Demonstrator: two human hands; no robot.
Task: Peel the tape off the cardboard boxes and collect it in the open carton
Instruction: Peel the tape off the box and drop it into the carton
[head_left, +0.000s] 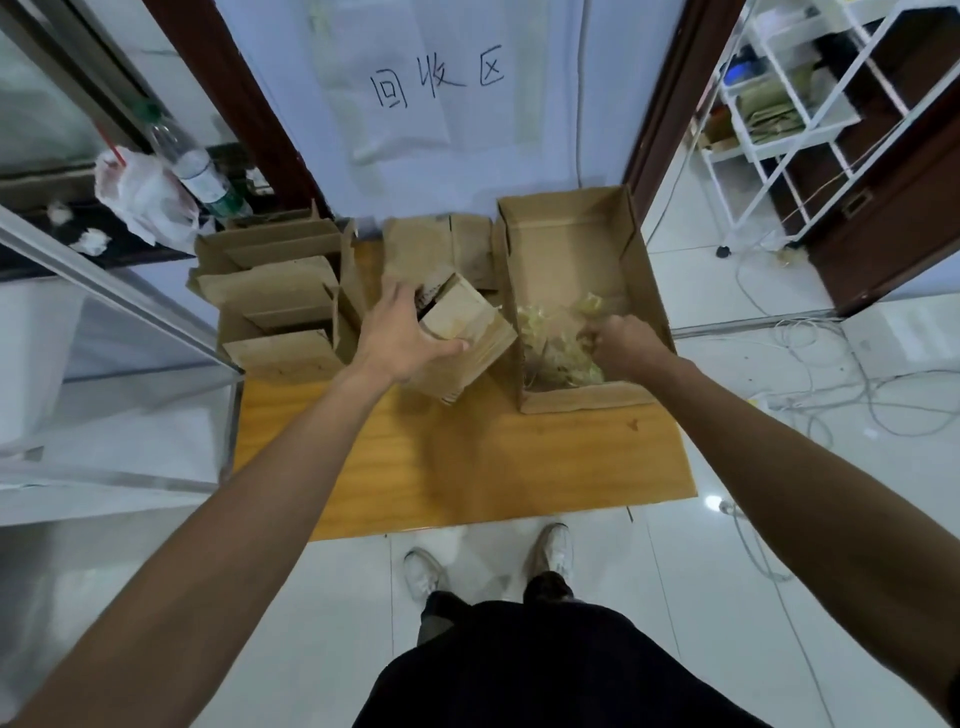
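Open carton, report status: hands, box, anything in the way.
Left hand grips small cardboard box, beside open carton. Right hand inside carton at tape pile, grip unclear. Nothing blocking the carton.

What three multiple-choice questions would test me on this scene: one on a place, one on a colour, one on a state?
1. Where does the peeled tape lie?
A. in the open carton
B. on the floor
C. on a shelf

2. What colour is the tabletop?
A. white
B. black
C. yellow-orange wood

3. What is the left hand doing?
A. hanging idle
B. holding a small cardboard box
C. pressing flat on the table

Answers:
1 A: the pale tangle sits in the carton's near end.
2 C: the bare board in front of the boxes shows it.
3 B: the thumb and fingers wrap round the box.
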